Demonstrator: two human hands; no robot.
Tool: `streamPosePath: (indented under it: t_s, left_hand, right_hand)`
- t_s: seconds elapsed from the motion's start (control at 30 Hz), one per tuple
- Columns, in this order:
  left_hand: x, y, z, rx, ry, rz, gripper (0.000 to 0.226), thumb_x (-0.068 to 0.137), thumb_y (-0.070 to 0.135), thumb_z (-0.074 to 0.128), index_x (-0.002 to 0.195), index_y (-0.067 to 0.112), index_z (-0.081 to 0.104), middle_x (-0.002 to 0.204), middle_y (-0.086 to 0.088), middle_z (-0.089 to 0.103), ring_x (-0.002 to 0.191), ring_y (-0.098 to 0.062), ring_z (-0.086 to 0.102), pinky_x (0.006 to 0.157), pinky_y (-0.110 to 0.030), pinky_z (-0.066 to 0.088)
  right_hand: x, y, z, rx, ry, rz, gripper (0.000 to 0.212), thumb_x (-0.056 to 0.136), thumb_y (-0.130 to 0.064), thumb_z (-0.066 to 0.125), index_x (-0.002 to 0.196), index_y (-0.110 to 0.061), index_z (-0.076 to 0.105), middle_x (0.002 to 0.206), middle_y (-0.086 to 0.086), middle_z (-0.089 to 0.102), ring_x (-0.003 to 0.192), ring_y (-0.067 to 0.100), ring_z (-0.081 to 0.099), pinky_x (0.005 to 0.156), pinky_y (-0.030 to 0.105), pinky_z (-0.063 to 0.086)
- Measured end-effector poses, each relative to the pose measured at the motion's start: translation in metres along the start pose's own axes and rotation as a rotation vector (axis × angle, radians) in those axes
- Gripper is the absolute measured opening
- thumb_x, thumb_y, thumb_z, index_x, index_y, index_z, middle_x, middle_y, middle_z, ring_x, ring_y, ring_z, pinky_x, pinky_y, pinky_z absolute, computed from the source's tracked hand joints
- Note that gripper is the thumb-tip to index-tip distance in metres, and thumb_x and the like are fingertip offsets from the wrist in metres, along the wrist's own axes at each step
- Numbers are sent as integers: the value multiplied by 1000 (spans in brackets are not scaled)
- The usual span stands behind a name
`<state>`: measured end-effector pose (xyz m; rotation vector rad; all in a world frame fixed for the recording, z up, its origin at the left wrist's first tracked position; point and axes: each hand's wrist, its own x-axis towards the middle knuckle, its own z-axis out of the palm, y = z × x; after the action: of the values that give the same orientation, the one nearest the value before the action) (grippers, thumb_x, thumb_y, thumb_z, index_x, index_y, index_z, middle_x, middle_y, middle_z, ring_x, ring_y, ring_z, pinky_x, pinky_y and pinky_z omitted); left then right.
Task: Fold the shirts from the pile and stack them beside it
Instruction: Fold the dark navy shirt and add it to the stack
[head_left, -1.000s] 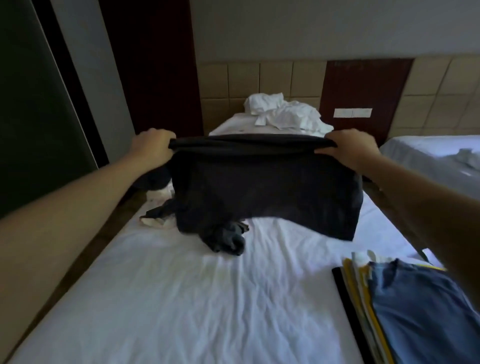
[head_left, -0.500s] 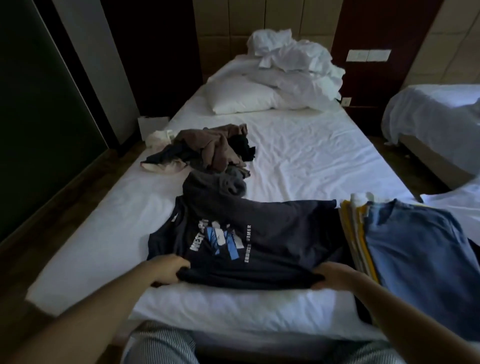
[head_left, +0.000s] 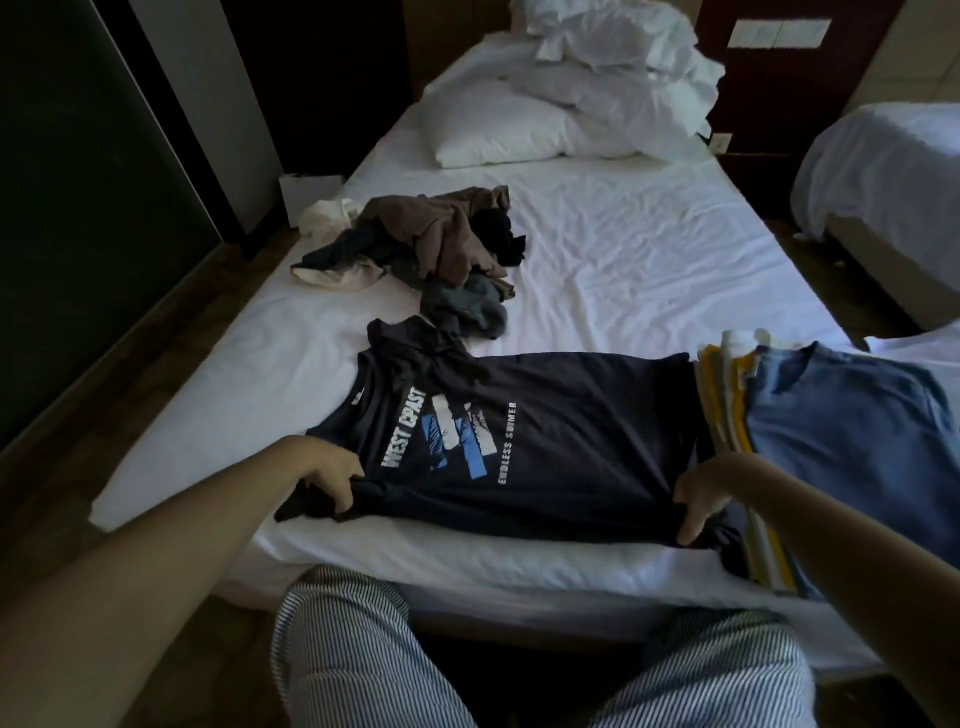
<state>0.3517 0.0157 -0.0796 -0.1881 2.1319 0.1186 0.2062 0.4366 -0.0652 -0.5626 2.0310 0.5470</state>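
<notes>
White bed (head_left: 649, 270) lay under the navy shirt (head_left: 545, 431); your left hand (head_left: 324, 475) and right hand (head_left: 709, 488) pinched its near edge, arms stretched forward, beside the folded stack (head_left: 841, 431).

"What colour is the spread-out shirt (head_left: 571, 467)?"

"Dark navy. The lettering (head_left: 404, 436) on it is white, and the print (head_left: 460, 436) beside that is slanted bars in bright blue and white."

"And the folded stack (head_left: 727, 410)?"

"The top shirt (head_left: 852, 436) is a faded denim blue. The edges under it show yellow, cream and white layers."

"The pile (head_left: 431, 249)?"

"Mixed. There is a brown garment (head_left: 447, 228) on top, a black one (head_left: 498, 234) beside it, a grey one (head_left: 467, 306) nearest, and a cream piece (head_left: 332, 215) at the left."

"The bed?"

"All white: the sheet (head_left: 649, 260), the pillow (head_left: 498, 124) and the crumpled bedding (head_left: 613, 47)."

"Anything patterned?"

"The trousers (head_left: 353, 665) have fine dark and white stripes. The floor (head_left: 67, 457) is brown wood."
</notes>
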Motion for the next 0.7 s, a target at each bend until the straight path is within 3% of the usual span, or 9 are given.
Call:
streamPosePath:
  t_s: [0.13, 0.2, 0.3, 0.37, 0.47, 0.5, 0.57, 0.63, 0.7]
  left_hand:
    - [-2, 0, -1, -92, -83, 8, 16, 79, 17, 72, 91, 20, 63, 92, -1, 66, 86, -18, 64, 62, -26, 55]
    - [-3, -6, -10, -132, 10, 60, 15, 78, 20, 76, 83, 25, 62, 91, 2, 66, 89, -17, 64, 74, -30, 55]
    - [-14, -11, -36, -171, 104, 78, 15, 82, 28, 73, 90, 20, 63, 98, 0, 65, 90, -15, 61, 72, -19, 48]
    - [-20, -13, -56, -221, 157, 68, 25, 89, 42, 62, 96, 18, 62, 99, 0, 62, 90, -15, 60, 71, -16, 47]
    - [-22, -16, -85, -298, 244, 49, 42, 95, 56, 39, 110, 21, 57, 106, 6, 56, 102, -18, 56, 92, -26, 44]
    - [-21, -19, -96, -295, 272, 50, 41, 96, 54, 36, 113, 22, 55, 106, 7, 55, 104, -18, 55, 92, -26, 43]
    - [-17, -23, -119, -262, 356, 46, 29, 98, 45, 41, 105, 20, 53, 102, 4, 56, 97, -18, 54, 79, -24, 42]
    - [-9, -24, -142, -236, 529, 35, 22, 95, 38, 51, 94, 16, 51, 100, -2, 57, 90, -18, 53, 70, -21, 41]
    - [4, -21, -163, -173, 764, -14, 29, 88, 37, 53, 108, 15, 51, 119, -10, 54, 106, -25, 50, 85, -28, 44]
  right_hand:
    - [4, -1, 1, 104, -3, -74, 61, 85, -54, 59, 125, -8, 56, 118, 5, 56, 106, 21, 54, 93, 27, 42]
    - [5, 4, -5, 187, 104, -141, 48, 89, -48, 57, 109, -6, 64, 101, 5, 60, 91, 16, 56, 75, 15, 41]
    - [10, 19, -21, 355, 324, -203, 28, 91, -33, 60, 73, -11, 57, 76, 1, 53, 65, 6, 47, 59, 11, 36]
    - [15, 30, -35, 435, 458, -215, 25, 90, -28, 63, 76, -8, 59, 77, 6, 55, 64, 7, 49, 58, 12, 37]
    - [12, 40, -56, 460, 596, -208, 24, 92, -25, 59, 74, -8, 58, 71, 6, 55, 62, 10, 49, 58, 15, 38]
    - [11, 43, -63, 469, 638, -194, 24, 93, -25, 58, 74, -10, 57, 68, 3, 53, 62, 9, 48, 57, 16, 37]
    - [10, 50, -79, 487, 728, -143, 24, 95, -25, 55, 80, -8, 60, 69, 3, 53, 65, 14, 50, 57, 19, 35]
    - [15, 61, -94, 518, 830, -71, 27, 96, -26, 52, 89, -3, 64, 83, 15, 60, 80, 28, 55, 66, 30, 33]
    - [23, 69, -105, 540, 970, 29, 28, 97, -25, 49, 100, -3, 65, 101, 21, 63, 96, 34, 56, 74, 35, 33]
